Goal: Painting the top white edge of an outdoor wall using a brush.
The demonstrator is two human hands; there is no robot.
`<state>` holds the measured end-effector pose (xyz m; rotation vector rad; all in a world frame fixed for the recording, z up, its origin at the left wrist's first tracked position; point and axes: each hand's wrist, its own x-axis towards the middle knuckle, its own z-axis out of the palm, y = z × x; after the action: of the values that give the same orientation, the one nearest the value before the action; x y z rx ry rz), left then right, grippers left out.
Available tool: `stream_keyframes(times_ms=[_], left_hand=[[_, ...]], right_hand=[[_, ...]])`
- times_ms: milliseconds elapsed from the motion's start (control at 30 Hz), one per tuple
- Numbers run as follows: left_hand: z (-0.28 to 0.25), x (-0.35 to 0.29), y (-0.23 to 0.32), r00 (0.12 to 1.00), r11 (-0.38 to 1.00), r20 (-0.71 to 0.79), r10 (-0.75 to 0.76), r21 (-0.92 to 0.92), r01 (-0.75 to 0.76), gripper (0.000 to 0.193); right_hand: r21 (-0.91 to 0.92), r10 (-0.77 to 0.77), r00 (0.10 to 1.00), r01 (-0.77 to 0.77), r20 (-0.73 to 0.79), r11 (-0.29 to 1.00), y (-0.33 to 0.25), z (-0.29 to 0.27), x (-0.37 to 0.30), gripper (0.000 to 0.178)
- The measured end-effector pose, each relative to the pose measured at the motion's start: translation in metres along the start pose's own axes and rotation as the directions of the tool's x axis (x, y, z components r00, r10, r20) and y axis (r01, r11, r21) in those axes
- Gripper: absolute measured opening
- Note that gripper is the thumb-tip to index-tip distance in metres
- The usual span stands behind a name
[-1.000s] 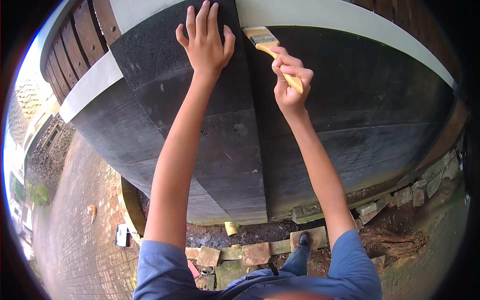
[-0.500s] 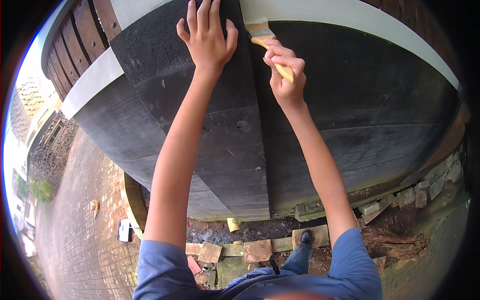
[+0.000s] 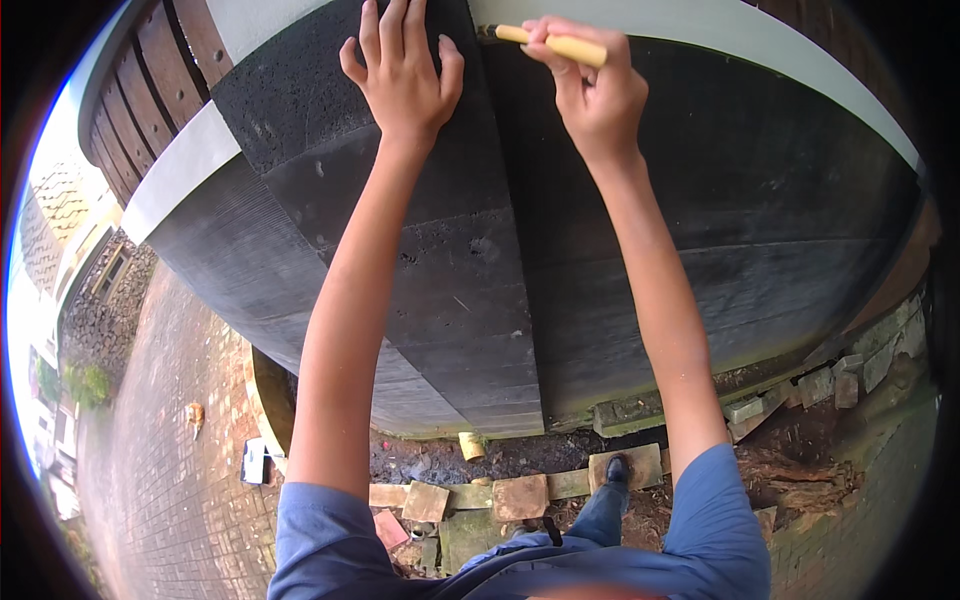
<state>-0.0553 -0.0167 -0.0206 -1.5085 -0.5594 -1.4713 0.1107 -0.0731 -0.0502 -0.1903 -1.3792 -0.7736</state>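
Note:
My left hand (image 3: 405, 85) lies with spread fingers against the dark pillar (image 3: 400, 190), near its top; it holds nothing. In my right hand (image 3: 600, 95) is a paintbrush (image 3: 575, 48) with a yellow handle, gripped between thumb and fingers. The brush lies nearly level and points left, seen edge-on. Its head is at the corner where the pillar's side meets the white band (image 3: 690, 28) above the black wall (image 3: 700, 160). The bristles hardly show.
Below the wall run a dirt strip and a row of stone blocks (image 3: 520, 497), with my shoe (image 3: 617, 470) on one. A yellow pipe end (image 3: 471, 446) sticks out at the wall's foot. Brown wooden slats (image 3: 150, 80) stand upper left, brick paving (image 3: 170, 480) lower left.
My right hand has moved up and right, and the brush has turned from slanting with its flat side showing to nearly level and edge-on. My left hand stays on the pillar.

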Motion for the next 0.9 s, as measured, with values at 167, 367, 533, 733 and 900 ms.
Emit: stream_keyframes(times_ms=[167, 367, 533, 733, 900], left_hand=[[-0.002, 0.003, -0.002, 0.999, 1.0, 0.032, 0.001, 0.022, -0.002, 0.053], [0.003, 0.01, 0.009, 1.0, 1.0, -0.005, -0.02, 0.004, 0.02, 0.044], [0.012, 0.009, -0.021, 0.99, 0.998, -0.132, 0.047, 0.047, -0.041, 0.039], [-0.004, 0.102, -0.034, 0.979, 0.971, -0.071, -0.189, 0.137, 0.197, 0.032], [0.015, 0.093, -0.024, 0.972, 0.989, -0.186, -0.145, -0.031, 0.142, 0.035]], right_hand=[[0.004, 0.064, 0.984, -0.064, -0.168, 0.998, 0.007, -0.021, 0.078, 0.021], [0.105, 0.215, 0.975, -0.209, -0.054, 0.972, 0.053, -0.027, 0.095, 0.024], [0.329, 0.246, 0.964, -0.266, 0.102, 0.906, 0.071, -0.014, 0.104, 0.025], [0.262, 0.188, 0.977, -0.208, 0.1, 0.942, 0.104, -0.013, 0.145, 0.03], [0.404, 0.325, 0.922, -0.385, 0.211, 0.83, 0.097, -0.02, 0.14, 0.029]])
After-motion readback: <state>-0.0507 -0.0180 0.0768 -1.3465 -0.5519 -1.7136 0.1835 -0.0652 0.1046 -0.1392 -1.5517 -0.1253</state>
